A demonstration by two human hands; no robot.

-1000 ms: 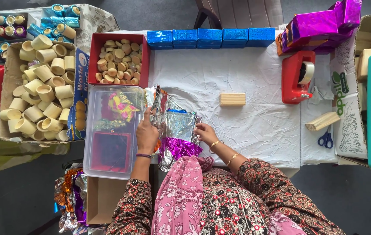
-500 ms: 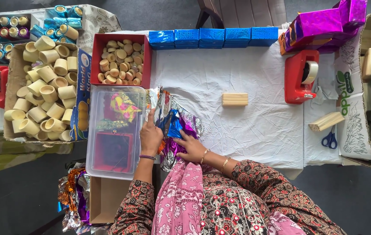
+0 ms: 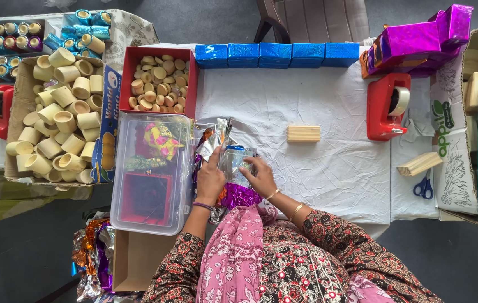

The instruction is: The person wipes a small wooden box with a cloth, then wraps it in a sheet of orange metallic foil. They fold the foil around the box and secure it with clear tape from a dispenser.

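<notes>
I see L hand (image 3: pixel 210 180) & R hand (image 3: pixel 261 176) on foil wrapper pile (image 3: pixel 229 160), fingers spread flat, pressing sheets, nothing clenched. Pile on white cloth (image 3: pixel 328 168), just beside clear plastic box (image 3: pixel 152 174). Wood block (image 3: pixel 303 133) apart.

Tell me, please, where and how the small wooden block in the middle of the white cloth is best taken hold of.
Pinch the wooden block across its two long sides, coming from above. It lies flat and alone on the white cloth, its narrow width suits a finger-and-thumb grip, and nothing crowds those sides.
</notes>
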